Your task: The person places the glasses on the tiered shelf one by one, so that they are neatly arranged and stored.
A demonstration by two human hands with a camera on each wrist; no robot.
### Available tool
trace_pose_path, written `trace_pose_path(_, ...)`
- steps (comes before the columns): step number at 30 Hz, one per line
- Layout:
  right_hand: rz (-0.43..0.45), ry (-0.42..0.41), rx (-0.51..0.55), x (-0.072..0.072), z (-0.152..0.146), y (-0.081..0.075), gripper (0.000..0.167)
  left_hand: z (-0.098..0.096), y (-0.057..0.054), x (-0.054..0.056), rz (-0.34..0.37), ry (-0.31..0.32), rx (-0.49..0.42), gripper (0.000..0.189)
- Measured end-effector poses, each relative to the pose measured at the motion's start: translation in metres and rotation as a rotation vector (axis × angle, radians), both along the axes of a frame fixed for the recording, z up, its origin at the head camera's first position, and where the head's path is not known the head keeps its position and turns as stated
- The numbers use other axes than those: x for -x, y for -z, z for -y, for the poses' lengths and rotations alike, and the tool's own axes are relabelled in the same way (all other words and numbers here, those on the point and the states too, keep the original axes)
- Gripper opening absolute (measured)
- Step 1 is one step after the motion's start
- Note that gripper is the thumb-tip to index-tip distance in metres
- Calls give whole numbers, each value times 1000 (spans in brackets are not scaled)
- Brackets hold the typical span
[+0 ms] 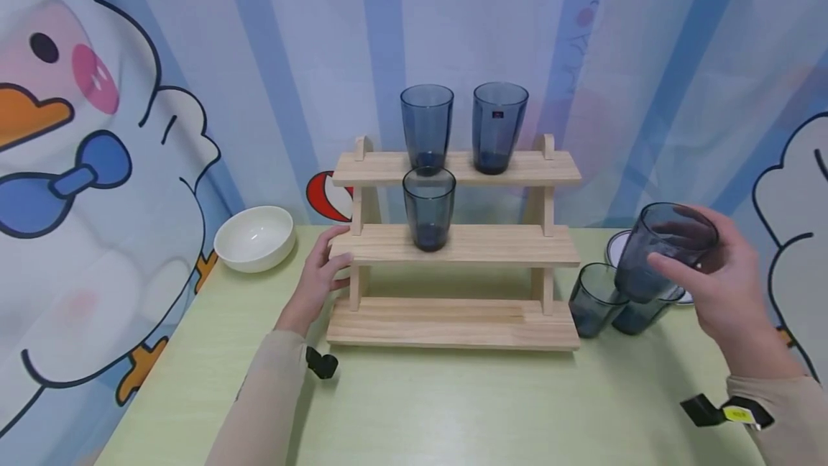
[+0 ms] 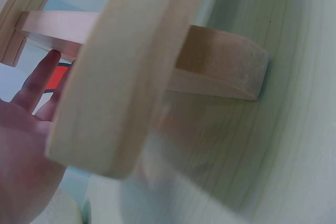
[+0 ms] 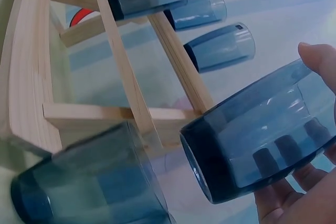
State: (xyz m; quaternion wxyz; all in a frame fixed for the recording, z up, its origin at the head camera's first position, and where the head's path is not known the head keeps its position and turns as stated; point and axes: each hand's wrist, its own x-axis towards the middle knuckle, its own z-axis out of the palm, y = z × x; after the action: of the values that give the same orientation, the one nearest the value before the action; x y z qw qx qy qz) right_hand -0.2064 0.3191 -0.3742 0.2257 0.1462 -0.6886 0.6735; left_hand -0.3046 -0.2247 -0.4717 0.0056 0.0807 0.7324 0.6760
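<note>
My right hand (image 1: 737, 286) grips a blue-grey glass tumbler (image 3: 252, 135), thumb on one side and fingers round the other. That tumbler is tilted and overlaps two more tumblers, a nearer one (image 1: 591, 304) and one partly hidden (image 1: 637, 316), beside the rack's right end. At the left end of a three-tier wooden display rack (image 1: 453, 323), my left hand (image 1: 318, 275) holds the end of the middle board; its fingers (image 2: 39, 80) reach behind the wood. Two tumblers (image 1: 427, 124) (image 1: 499, 124) stand upright on the top tier, and another (image 1: 430, 211) stands on the middle tier.
A white bowl (image 1: 254, 239) sits on the pale green table (image 1: 504, 408) left of the rack. Behind the tumblers at the right, a white dish with a dark rim (image 1: 616, 244) is partly hidden. A printed curtain (image 1: 310, 70) hangs close behind the rack.
</note>
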Motion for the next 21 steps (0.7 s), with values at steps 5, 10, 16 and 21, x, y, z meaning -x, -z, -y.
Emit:
trace_pose_path(5, 10, -18, -49, 8, 17, -2, 70, 0, -1, 0, -12, 5, 0, 56)
trace_pose_path(10, 48, -1, -128, 16, 35, -5, 71, 0, -1, -1, -9, 1, 1, 56)
trace_pose_path(16, 74, -44, -113, 27, 55, -6, 71, 0, -2, -1, -10, 0, 0, 56)
trace_pose_path(21, 134, -30, -183, 32, 70, -8, 71, 0, -1, -1, -16, 4, -5, 56)
